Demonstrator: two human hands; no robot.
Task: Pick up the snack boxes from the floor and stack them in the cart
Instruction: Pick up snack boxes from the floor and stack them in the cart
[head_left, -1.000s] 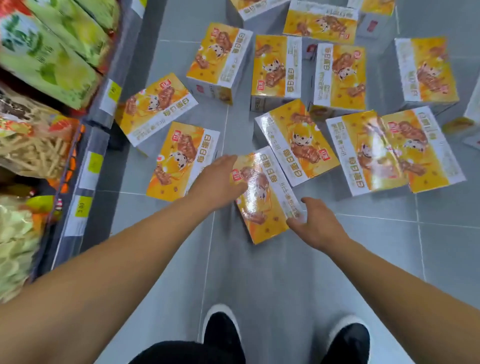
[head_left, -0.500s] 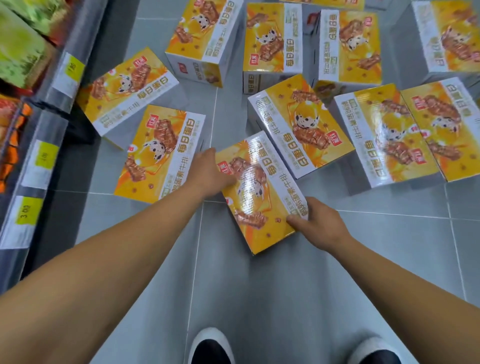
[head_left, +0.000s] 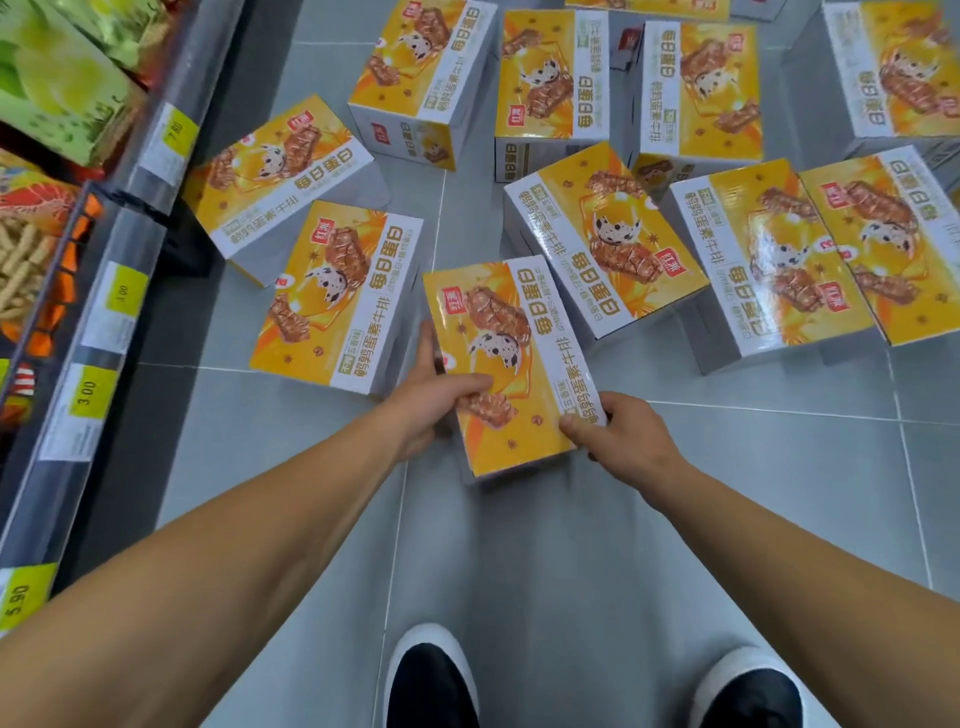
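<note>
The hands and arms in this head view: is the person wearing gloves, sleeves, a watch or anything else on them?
Nothing shows on them. The left hand and right hand are bare, with no gloves, rings or watch in view. Both forearms are uncovered up to the picture's edge, so no sleeve appears. Lower down, the black shoes have white toe rims.

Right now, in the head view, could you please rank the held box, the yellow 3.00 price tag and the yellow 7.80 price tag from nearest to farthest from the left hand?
1. Held box, gripped by the left hand.
2. 3.00 price tag, on the shelf edge to the left.
3. 7.80 price tag, higher up that shelf edge, farthest.
</note>
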